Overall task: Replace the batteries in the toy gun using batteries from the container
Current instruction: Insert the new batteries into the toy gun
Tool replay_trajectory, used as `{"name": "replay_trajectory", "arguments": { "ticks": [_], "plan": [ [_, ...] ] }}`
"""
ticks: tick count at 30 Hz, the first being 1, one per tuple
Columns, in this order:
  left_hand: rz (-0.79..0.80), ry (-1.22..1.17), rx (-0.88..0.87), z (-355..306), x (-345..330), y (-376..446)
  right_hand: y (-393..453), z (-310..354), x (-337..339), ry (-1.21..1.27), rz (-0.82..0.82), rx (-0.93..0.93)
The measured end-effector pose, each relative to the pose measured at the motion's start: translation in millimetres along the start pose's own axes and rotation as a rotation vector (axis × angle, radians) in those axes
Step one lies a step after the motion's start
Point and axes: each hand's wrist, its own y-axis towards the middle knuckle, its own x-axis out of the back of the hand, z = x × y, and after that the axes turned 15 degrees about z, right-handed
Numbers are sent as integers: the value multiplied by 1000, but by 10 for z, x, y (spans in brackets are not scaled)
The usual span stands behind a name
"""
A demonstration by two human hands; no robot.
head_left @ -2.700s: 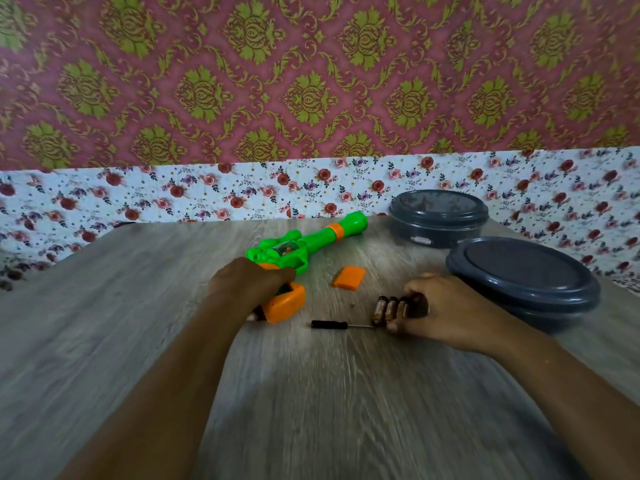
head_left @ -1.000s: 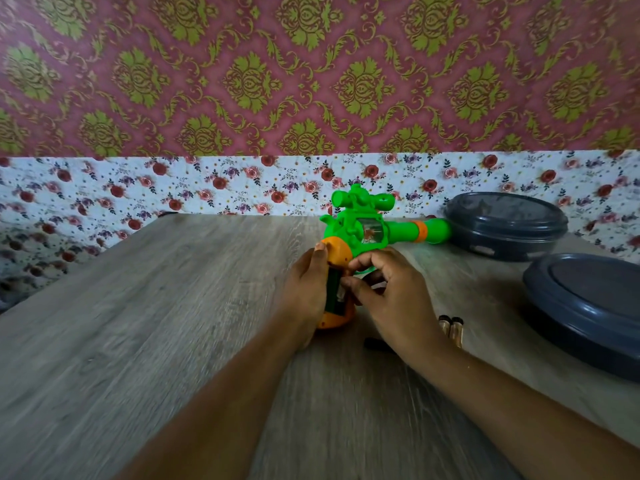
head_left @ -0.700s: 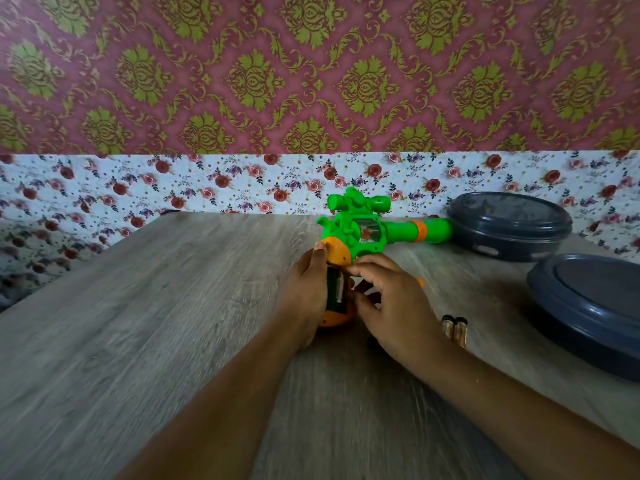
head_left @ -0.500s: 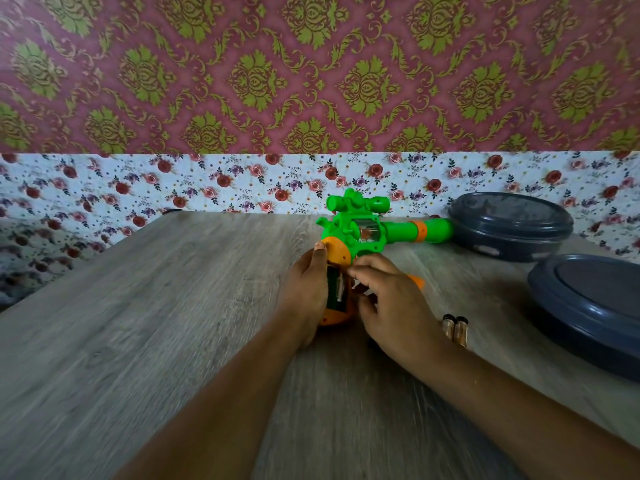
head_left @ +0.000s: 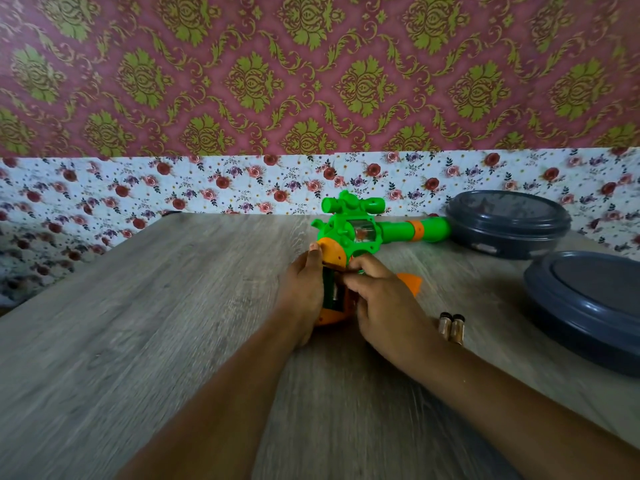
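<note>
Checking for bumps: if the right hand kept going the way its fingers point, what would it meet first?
Likely the toy gun's open grip: the right hand's fingers point left into it, already at the opening.

1 toy gun [head_left: 360,233], 2 loose batteries [head_left: 451,326], 2 containers [head_left: 507,223], 2 hands [head_left: 384,306].

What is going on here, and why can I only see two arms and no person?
The camera sits on the person's head and looks down, so you see only their arms. The left hand holds the orange grip of a green toy gun standing on a wooden table. The right hand has its fingers at the open battery slot in the grip; what it pinches there is hidden. Two batteries lie beside that hand, and an orange cover peeks out behind it. Two dark round containers with lids on sit to the right.
</note>
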Motion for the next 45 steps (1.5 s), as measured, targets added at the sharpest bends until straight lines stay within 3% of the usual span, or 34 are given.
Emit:
{"name": "replay_trajectory", "arguments": {
  "ticks": [9, 13, 21, 25, 40, 45],
  "plan": [
    [17, -2, -9, -33, 1, -29, 2, 6, 115, -83, 127, -20],
    [91, -171, 39, -49, -10, -77, -104, -35, 507, -38, 175, -96],
    [68, -210, 73, -21, -33, -69, -368, -347, 1123, -140, 621, -477],
    [90, -221, 78, 7, -26, -41, -397, -388, 1111, -179, 729, -547],
    [129, -204, 47, 57, 2, -23, -368, -414, 943, -259, 666, -533],
    [130, -190, 60, 24, 12, -65, -314, -259, 940, -243, 465, -363]
  ]
}}
